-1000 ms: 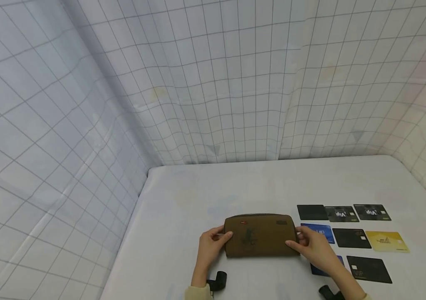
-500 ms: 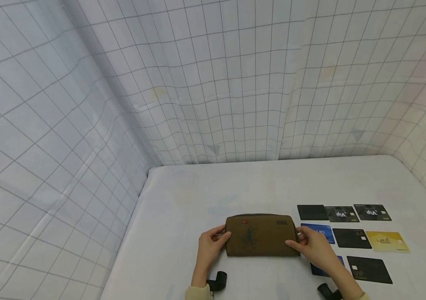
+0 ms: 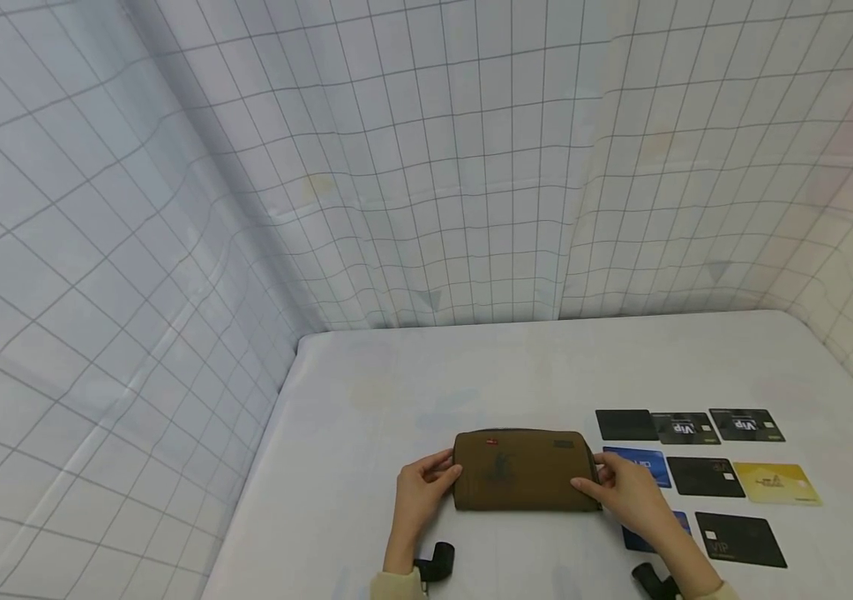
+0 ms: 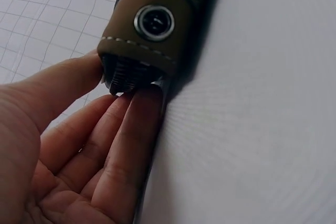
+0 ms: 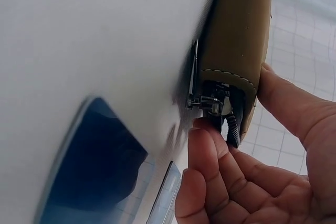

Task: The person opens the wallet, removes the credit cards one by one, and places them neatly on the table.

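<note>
A brown zip-around wallet (image 3: 524,483) with a small red tag and a dark emblem lies flat on the white table between both hands. My left hand (image 3: 421,493) holds its left end, thumb over the upper face and fingers at the edge. In the left wrist view, a round metal snap (image 4: 154,23) shows on the wallet's end, above the zipper teeth. At the opposite end my right hand (image 3: 631,493) pinches the corner, thumb on top. A metal zipper pull (image 5: 194,74) hangs there in the right wrist view, beside the fingers. The wallet appears closed.
Several cards lie in rows to the right, among them a yellow card (image 3: 776,484), a black VIP card (image 3: 741,539) and a blue card (image 3: 640,463). Another blue card (image 3: 638,542) is partly hidden under my right forearm. Grid-patterned white curtains (image 3: 426,167) enclose the table.
The wallet has shifted very slightly to the right, its front edge a touch farther from me. Both hands keep nearly the same place on its ends.
</note>
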Demonstrator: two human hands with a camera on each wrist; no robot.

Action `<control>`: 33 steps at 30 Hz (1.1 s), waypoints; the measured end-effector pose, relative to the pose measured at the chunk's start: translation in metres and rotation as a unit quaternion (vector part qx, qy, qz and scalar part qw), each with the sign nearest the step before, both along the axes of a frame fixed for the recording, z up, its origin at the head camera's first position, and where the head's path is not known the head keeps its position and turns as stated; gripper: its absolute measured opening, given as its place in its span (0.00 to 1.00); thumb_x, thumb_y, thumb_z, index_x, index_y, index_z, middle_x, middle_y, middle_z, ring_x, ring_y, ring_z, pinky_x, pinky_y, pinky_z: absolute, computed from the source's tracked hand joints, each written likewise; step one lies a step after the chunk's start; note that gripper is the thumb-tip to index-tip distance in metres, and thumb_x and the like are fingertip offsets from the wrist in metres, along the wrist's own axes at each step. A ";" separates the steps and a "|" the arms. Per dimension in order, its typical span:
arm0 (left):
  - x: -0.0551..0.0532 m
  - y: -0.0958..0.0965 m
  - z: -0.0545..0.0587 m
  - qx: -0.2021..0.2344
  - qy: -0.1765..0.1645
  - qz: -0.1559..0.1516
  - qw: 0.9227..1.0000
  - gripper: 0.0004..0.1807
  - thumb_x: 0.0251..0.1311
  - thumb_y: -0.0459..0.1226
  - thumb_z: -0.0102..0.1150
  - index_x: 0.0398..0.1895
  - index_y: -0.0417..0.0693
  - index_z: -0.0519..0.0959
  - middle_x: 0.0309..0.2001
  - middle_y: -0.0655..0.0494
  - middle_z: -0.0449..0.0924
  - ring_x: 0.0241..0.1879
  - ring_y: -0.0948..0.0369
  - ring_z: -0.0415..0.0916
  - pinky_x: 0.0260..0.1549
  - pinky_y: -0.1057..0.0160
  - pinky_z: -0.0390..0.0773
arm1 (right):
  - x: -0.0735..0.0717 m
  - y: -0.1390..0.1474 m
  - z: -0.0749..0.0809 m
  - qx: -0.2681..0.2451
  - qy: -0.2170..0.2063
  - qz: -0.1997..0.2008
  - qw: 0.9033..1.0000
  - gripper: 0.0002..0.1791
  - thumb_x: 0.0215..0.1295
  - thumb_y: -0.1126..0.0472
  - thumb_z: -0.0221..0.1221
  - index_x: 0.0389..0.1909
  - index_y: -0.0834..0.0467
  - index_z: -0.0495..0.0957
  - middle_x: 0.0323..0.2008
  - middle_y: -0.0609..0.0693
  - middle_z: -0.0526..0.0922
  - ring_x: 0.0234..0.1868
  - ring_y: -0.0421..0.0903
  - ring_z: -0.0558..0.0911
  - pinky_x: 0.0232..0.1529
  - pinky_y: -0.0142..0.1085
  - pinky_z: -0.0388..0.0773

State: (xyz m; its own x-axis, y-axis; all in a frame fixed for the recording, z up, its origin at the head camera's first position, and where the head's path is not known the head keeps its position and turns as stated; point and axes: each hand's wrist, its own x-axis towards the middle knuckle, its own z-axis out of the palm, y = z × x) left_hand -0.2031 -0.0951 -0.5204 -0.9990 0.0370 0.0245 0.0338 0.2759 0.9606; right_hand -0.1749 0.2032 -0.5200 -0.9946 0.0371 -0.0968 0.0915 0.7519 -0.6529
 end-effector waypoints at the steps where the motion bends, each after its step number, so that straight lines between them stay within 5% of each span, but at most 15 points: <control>1: 0.000 0.000 0.000 -0.001 0.003 0.001 1.000 0.19 0.52 0.32 0.65 0.47 0.32 0.79 0.40 0.39 0.82 0.36 0.53 0.82 0.31 0.75 0.76 | 0.000 0.000 0.000 0.001 0.001 -0.002 1.000 0.35 0.52 0.41 0.63 0.49 0.67 0.75 0.26 0.47 0.78 0.25 0.40 0.72 0.24 0.34 0.69; 18: -0.005 0.001 0.003 -0.009 0.023 -0.004 1.000 0.17 0.51 0.32 0.65 0.46 0.32 0.80 0.39 0.38 0.82 0.35 0.51 0.82 0.30 0.74 0.76 | -0.005 -0.004 0.002 0.025 0.031 -0.006 0.999 0.34 0.51 0.48 0.66 0.54 0.66 0.73 0.23 0.46 0.74 0.23 0.41 0.69 0.22 0.34 0.66; 26: -0.017 -0.006 -0.034 -0.018 0.026 -0.004 0.999 0.18 0.51 0.36 0.67 0.46 0.40 0.81 0.39 0.45 0.83 0.33 0.60 0.82 0.31 0.73 0.76 | -0.005 -0.004 0.002 0.052 0.024 0.003 0.998 0.32 0.50 0.48 0.67 0.52 0.65 0.76 0.23 0.46 0.75 0.23 0.41 0.70 0.22 0.33 0.66; 33: -0.015 -0.005 -0.034 -0.037 0.033 -0.002 0.999 0.18 0.50 0.37 0.67 0.45 0.41 0.82 0.36 0.47 0.84 0.32 0.62 0.82 0.30 0.72 0.77 | -0.002 -0.006 0.003 0.072 0.018 0.017 0.997 0.30 0.52 0.48 0.65 0.51 0.65 0.77 0.22 0.46 0.74 0.22 0.41 0.69 0.21 0.34 0.65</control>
State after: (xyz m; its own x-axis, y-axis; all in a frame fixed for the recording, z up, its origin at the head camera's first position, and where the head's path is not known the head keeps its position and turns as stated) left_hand -0.2183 -0.0999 -0.5541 -0.9951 0.0448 0.0881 0.0981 0.3457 0.9332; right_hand -0.1772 0.1970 -0.5166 -0.9983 0.0135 -0.0572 0.0424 0.8401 -0.5408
